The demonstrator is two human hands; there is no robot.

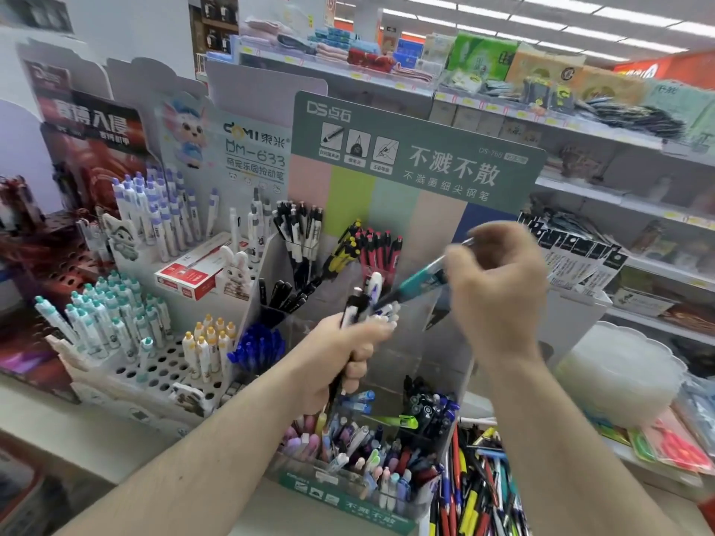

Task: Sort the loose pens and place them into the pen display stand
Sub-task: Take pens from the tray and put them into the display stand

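My left hand [344, 353] grips a bundle of several pens [371, 303], white, black and blue, held upright in front of the clear tiered pen display stand [433, 319]. My right hand [499, 292], blurred by motion, pinches a teal pen [416, 282] that slants down to the left, its lower end at the bundle. The stand's green header card [418, 148] rises behind both hands. Its upper pockets hold black-and-white, yellow and red pens [381, 247]. Its front pockets hold mixed pastel and dark pens [360, 446].
A pile of loose pens [479, 485] lies at the stand's lower right. Left of it are perforated stands with teal-capped pens [112, 315], purple-capped pens [162, 214] and a red-and-white box [193, 272]. A white plastic tray stack [619, 373] sits on the right, shelves behind.
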